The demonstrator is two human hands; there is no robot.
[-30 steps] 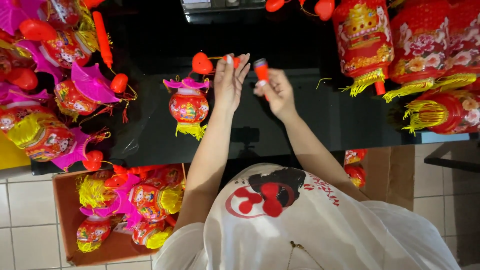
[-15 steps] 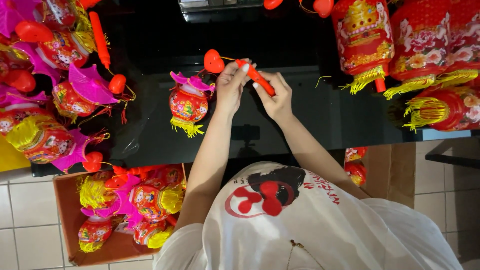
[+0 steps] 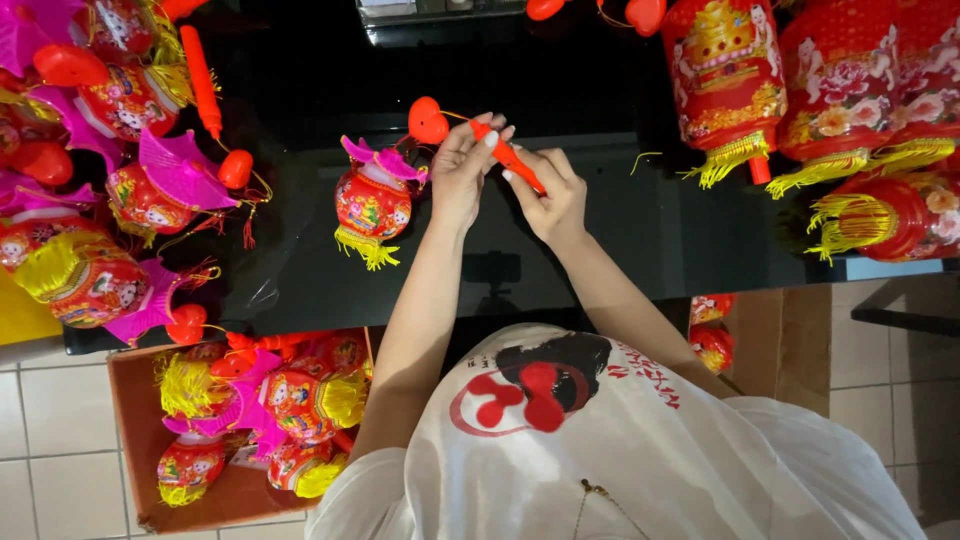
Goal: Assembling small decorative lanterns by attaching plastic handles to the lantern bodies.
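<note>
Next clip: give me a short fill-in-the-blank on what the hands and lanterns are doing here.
1. Both hands, left hand and right hand, hold a red ____.
2. The small lantern beside the left hand lies on a ____ table.
3. The fringe at that lantern's bottom is ____.
4. The box on the tiled floor holds more ____.

Missing words: stick; black; yellow; lanterns
</note>
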